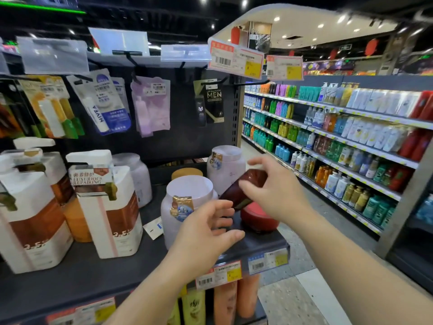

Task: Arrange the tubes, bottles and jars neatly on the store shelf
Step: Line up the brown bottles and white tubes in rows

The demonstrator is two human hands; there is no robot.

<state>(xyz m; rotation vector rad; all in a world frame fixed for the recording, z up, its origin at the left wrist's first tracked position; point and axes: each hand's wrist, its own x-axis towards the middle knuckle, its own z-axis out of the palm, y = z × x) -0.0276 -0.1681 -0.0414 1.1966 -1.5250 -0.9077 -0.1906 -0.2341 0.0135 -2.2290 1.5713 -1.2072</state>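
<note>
The right hand (274,193) grips a dark red-brown jar (243,187) by its upper end, holding it tilted in the air with its long axis slanting down-left towards the left hand (210,227), whose relaxed, spread fingers wait empty just below its lower end. Directly beneath sits a red-lidded jar (259,218) near the right front corner of the store shelf (93,273). A lilac tub (187,207) stands close on the left and another lilac tub (226,168) behind, so the free landing space looks narrow.
</note>
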